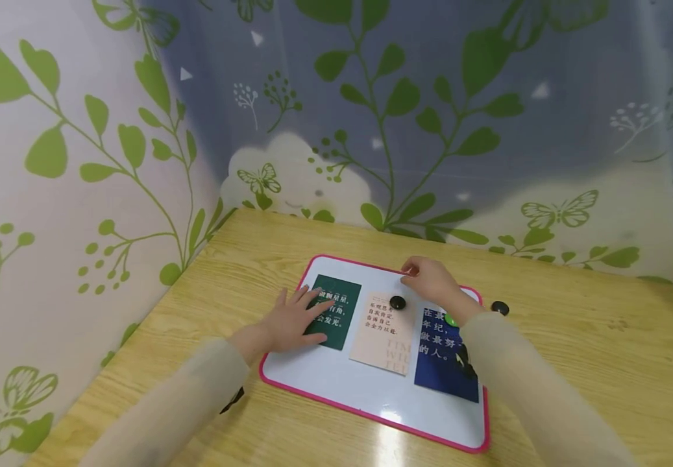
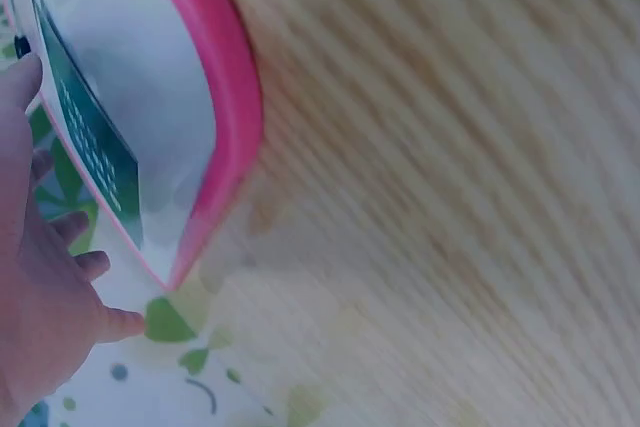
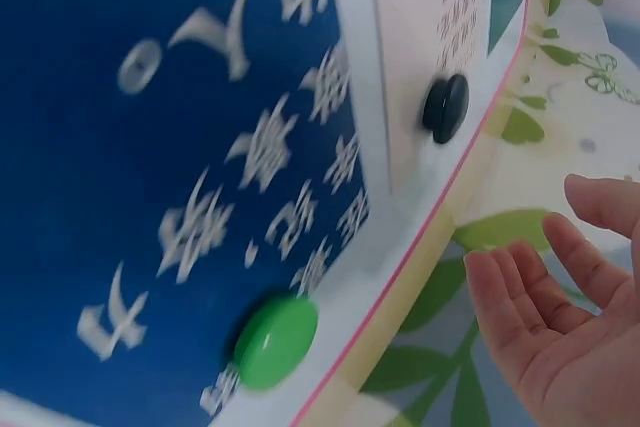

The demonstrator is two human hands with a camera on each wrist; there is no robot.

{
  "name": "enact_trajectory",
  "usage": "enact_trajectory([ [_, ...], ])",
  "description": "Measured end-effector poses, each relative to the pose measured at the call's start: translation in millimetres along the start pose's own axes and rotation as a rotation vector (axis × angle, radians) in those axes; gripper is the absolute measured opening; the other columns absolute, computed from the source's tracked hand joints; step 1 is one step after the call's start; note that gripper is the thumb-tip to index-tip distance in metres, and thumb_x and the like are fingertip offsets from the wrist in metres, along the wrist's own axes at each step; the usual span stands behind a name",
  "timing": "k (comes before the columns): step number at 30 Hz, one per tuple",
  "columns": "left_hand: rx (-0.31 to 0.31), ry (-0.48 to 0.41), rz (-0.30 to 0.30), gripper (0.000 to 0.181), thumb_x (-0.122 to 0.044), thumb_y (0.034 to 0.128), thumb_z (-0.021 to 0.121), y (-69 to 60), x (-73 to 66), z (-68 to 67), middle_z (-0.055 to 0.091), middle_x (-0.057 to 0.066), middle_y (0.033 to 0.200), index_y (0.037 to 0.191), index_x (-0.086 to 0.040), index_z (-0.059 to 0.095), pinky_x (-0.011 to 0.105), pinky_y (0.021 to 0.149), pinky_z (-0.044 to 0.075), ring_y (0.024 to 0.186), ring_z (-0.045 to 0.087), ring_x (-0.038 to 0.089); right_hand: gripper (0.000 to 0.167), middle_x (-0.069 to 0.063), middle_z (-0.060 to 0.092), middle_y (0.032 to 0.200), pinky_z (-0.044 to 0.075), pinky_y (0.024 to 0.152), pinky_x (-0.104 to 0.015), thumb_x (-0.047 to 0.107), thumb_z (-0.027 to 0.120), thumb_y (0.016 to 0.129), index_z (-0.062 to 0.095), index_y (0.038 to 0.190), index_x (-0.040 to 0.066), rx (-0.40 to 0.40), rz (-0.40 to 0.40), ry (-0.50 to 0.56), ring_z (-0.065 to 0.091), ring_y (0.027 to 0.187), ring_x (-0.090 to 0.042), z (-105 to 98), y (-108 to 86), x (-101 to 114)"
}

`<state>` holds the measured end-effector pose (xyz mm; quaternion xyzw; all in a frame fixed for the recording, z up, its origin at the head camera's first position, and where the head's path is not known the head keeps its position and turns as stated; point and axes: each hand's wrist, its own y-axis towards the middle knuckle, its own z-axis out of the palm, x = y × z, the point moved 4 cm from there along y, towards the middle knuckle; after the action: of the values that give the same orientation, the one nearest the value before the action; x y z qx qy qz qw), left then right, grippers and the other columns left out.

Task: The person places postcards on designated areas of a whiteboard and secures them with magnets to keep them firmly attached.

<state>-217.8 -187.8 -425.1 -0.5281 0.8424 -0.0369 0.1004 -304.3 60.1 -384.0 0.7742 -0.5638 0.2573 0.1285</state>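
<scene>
A whiteboard (image 1: 324, 376) with a pink rim lies on the wooden table, bearing a green card (image 1: 349, 308), a pale pink card (image 1: 377, 353) and a dark blue card (image 1: 450, 376), all printed with writing. My left hand (image 1: 289, 324) has its fingers spread over the green card's left side. Beyond the board's far edge, my right hand (image 1: 434, 282) is loosely curved; the right wrist view shows nothing in its fingers. A round black magnet (image 1: 398, 303) sits at the pink card's top. A green magnet (image 3: 278, 342) sits on the blue card, partly hidden by my right wrist in the head view.
Another round black piece (image 1: 500, 307) lies on the table (image 1: 593, 337), just right of the board. Walls with a leaf-and-butterfly pattern (image 1: 389, 104) stand behind and to the left of the table.
</scene>
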Motion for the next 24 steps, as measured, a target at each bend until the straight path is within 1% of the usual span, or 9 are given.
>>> enact_trajectory([
  [3,0.004,0.041,0.028,0.062,-0.053,0.0911,0.050,0.2,-6.2,2.7,0.027,0.010,0.153,0.145,-0.027,0.033,0.065,0.109,0.016,0.141,0.024,0.035,0.033,-0.023,0.058,0.115,0.048,0.086,-0.044,0.017,0.055,0.092,0.057,0.119,-0.002,-0.005,0.002,-0.002,0.055,0.105,-0.035,-7,-4.3,-8],
  [5,0.022,0.051,0.034,0.059,-0.052,0.0916,0.049,0.1,-9.2,5.0,0.029,0.008,0.153,0.144,-0.029,0.035,0.064,0.109,0.016,0.141,0.026,0.032,0.033,-0.024,0.058,0.116,0.047,0.086,-0.045,0.017,0.055,0.093,0.056,0.118,-0.003,-0.007,0.003,-0.006,0.055,0.106,-0.036,-11,-6.6,-14],
  [8,0.052,0.041,0.029,0.057,-0.051,0.0915,0.050,0.0,-11.8,7.9,0.031,0.006,0.152,0.143,-0.030,0.037,0.064,0.110,0.015,0.140,0.029,0.029,0.033,-0.025,0.058,0.115,0.047,0.087,-0.046,0.017,0.055,0.092,0.057,0.117,-0.004,-0.011,0.011,-0.015,0.054,0.106,-0.037,-16,-10.1,-24],
  [10,0.059,0.023,0.027,0.057,-0.050,0.0915,0.051,0.0,-12.9,8.7,0.032,0.006,0.151,0.143,-0.029,0.038,0.063,0.110,0.015,0.139,0.030,0.028,0.032,-0.025,0.058,0.114,0.047,0.086,-0.047,0.018,0.055,0.092,0.057,0.116,-0.004,-0.020,0.013,-0.029,0.055,0.105,-0.037,-19,-12.9,-30],
  [15,0.056,-0.018,0.022,0.056,-0.048,0.0905,0.054,1.0,-13.8,8.0,0.034,0.007,0.150,0.141,-0.028,0.041,0.063,0.110,0.018,0.138,0.032,0.029,0.032,-0.027,0.058,0.113,0.047,0.086,-0.048,0.017,0.055,0.092,0.057,0.115,-0.005,-0.038,0.027,-0.057,0.055,0.104,-0.038,-26,-21.2,-44],
  [19,0.069,-0.020,0.010,0.056,-0.049,0.0897,0.055,0.5,-13.3,8.5,0.034,0.005,0.149,0.141,-0.030,0.041,0.061,0.111,0.019,0.137,0.033,0.028,0.032,-0.029,0.059,0.112,0.046,0.086,-0.050,0.016,0.055,0.091,0.058,0.113,-0.007,-0.053,0.023,-0.106,0.055,0.104,-0.041,-31,-27.2,-60],
  [22,0.071,-0.021,0.008,0.056,-0.049,0.0893,0.055,0.2,-12.7,9.4,0.034,0.004,0.150,0.140,-0.032,0.041,0.061,0.111,0.019,0.137,0.033,0.027,0.033,-0.031,0.057,0.115,0.045,0.088,-0.053,0.016,0.055,0.090,0.058,0.113,-0.008,-0.060,0.034,-0.135,0.053,0.107,-0.044,-38,-33.1,-74],
  [24,0.069,-0.026,0.012,0.056,-0.049,0.0890,0.056,0.6,-12.6,9.0,0.035,0.004,0.149,0.140,-0.031,0.042,0.061,0.110,0.019,0.137,0.033,0.028,0.035,-0.034,0.054,0.119,0.044,0.090,-0.055,0.016,0.055,0.090,0.057,0.114,-0.009,-0.058,0.059,-0.136,0.051,0.110,-0.047,-44,-38.2,-84],
])
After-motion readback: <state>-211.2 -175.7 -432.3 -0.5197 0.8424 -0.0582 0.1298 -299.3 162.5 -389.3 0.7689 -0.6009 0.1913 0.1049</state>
